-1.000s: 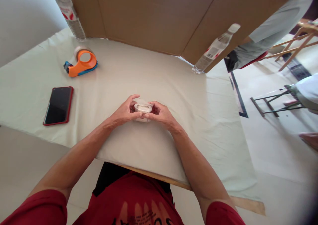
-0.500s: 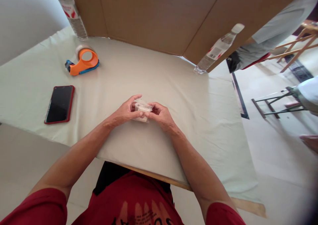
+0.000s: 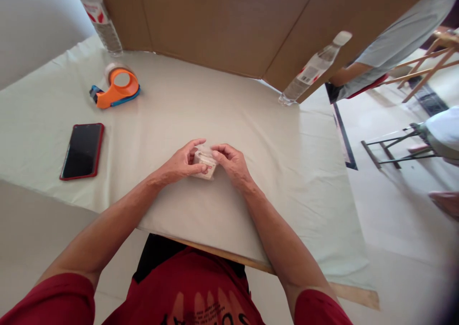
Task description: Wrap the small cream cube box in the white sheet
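A small pale packet in clear plastic wrap is on the cloth-covered table in front of me, between my hands. My left hand grips it from the left, thumb across its near face and fingers behind. At its upper right, my right hand pinches the loose clear plastic at the packet's top between thumb and forefinger. What is inside the wrap is too small to make out, and my fingers cover part of it.
An orange tape dispenser and a red-cased phone lie to the left. Two water bottles stand against a cardboard partition at the back. Beyond the right edge are a person's arm and a folding stool.
My right thumb has moved up off the packet's near face to the plastic at its top. More of the packet's front shows. The view has shifted slightly.
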Demonstrator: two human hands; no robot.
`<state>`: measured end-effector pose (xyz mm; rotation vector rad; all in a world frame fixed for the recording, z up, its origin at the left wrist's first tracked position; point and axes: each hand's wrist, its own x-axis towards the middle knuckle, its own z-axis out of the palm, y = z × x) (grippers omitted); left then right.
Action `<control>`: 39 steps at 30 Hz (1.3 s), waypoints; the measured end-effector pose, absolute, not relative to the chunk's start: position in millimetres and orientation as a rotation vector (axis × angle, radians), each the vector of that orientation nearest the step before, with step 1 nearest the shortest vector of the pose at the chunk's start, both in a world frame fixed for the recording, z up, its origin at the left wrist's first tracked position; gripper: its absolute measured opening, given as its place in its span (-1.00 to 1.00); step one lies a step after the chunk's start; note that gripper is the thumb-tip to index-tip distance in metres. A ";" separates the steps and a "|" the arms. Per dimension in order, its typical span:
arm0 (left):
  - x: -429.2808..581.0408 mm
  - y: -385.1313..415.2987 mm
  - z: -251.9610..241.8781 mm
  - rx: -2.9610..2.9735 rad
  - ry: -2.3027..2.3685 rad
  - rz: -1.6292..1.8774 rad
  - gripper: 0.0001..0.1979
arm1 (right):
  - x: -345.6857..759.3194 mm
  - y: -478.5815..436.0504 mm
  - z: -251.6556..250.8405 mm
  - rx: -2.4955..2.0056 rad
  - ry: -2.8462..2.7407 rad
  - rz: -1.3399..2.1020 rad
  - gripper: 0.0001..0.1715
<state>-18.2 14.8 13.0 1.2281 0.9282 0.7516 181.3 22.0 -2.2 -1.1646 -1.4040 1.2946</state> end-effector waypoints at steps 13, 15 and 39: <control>-17.0 17.3 12.7 1.309 1.012 0.704 -0.43 | 172.7 20.9 7.5 -1.168 -1.376 1.236 -0.75; -17.3 17.8 14.9 1.290 1.007 0.693 -0.53 | 171.9 20.4 8.1 -1.170 -1.390 1.264 -0.75; -17.6 16.0 23.2 1.397 1.164 0.641 -0.63 | 180.0 13.0 27.7 -1.181 -1.765 1.190 -0.76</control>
